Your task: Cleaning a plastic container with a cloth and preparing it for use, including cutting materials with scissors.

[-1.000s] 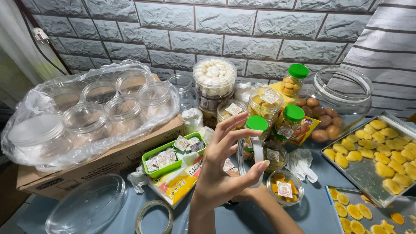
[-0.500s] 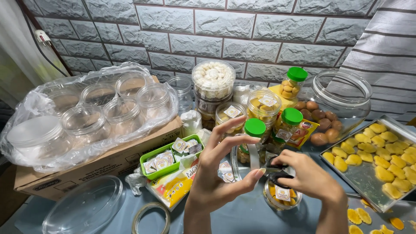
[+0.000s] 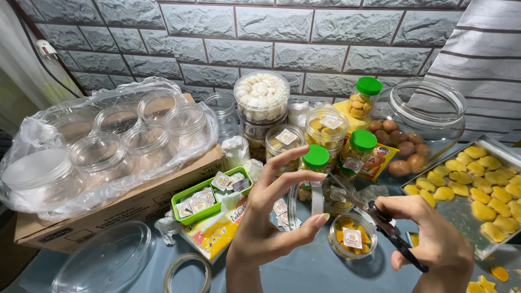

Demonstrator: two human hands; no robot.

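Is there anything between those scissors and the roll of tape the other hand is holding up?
Nothing visible. The left hand holds the clear tape roll upright, and the scissors in the right hand point their blades straight at it across open air. The small cookie tub sits lower, beneath that line.

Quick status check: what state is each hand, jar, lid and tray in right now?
left hand: raised, fingers spread, pinching a tape roll
right hand: gripping scissors, blades toward the tape
green-lidded jars: closed, filled
small jar: filled, sealed with a sticker
empty jars: open, inside a plastic bag
big glass jar: lying on its side, open
clear lid: off, on table
tray: loaded with yellow cookies
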